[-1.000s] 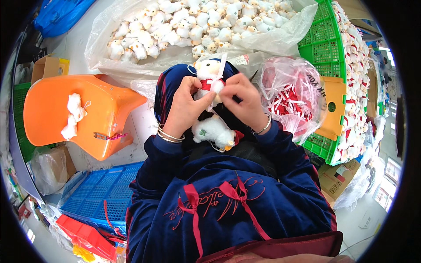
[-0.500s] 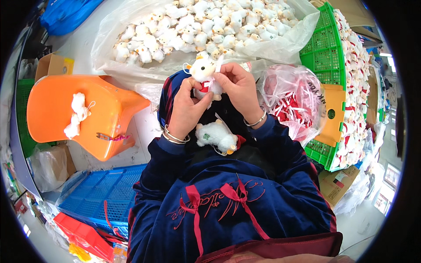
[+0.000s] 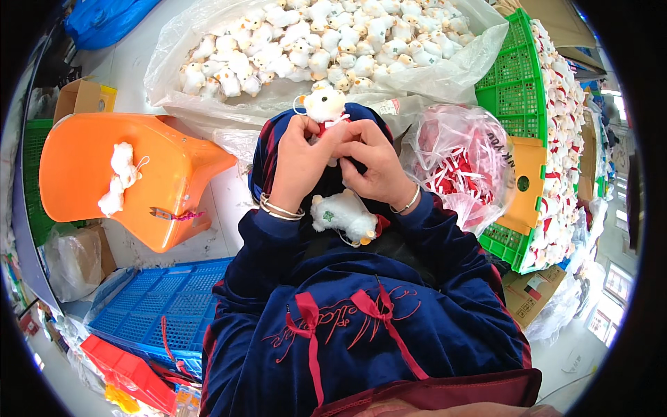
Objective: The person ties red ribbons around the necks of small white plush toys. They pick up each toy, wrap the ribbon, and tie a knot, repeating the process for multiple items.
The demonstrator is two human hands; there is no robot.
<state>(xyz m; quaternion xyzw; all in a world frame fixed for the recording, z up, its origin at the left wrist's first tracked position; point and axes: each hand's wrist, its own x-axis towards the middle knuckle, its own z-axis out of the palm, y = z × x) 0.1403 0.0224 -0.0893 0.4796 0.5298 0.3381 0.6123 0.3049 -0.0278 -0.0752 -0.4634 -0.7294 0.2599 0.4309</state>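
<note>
Above lap point(image 3: 265, 151), fuzzy wht plush point(image 3: 324, 107), round head, curled L fingers point(image 3: 299, 126)

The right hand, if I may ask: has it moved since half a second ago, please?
Yes; the right hand has shifted lower in the view, away from the clear plastic bag of white toys.

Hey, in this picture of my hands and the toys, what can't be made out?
All in the head view:
Held toy: most lower body, hidden by left hand and right hand.
Right hand's grip: what it pinches, if anything, blocked by the hand itself.
Lap toy: underside, hidden by its own body.
White toy pile: far edge, cut off by picture's top.
</note>
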